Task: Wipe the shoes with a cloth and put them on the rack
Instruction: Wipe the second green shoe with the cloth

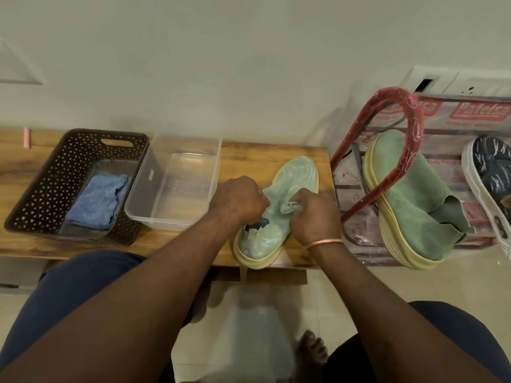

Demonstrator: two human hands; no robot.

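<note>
A pale green shoe (298,172) with a yellow sole lies on the wooden table (271,153), toe pointing away from me. It looks shiny, as if covered by thin clear film. My left hand (237,200) grips the shoe's left side near the opening with curled fingers. At the right of the opening, my right hand (315,217) pinches a bunched fold of the covering. A folded blue cloth (96,200) lies in a brown perforated basket (41,189) at the left. The matching green shoe (409,194) stands to the right. No rack is in view.
An empty clear plastic box (154,214) sits between the basket and the shoe. A clear printed bag with red handles (387,183) lies under the second green shoe and a dark patterned shoe (492,172). The wall runs close behind; my knees are below the table edge.
</note>
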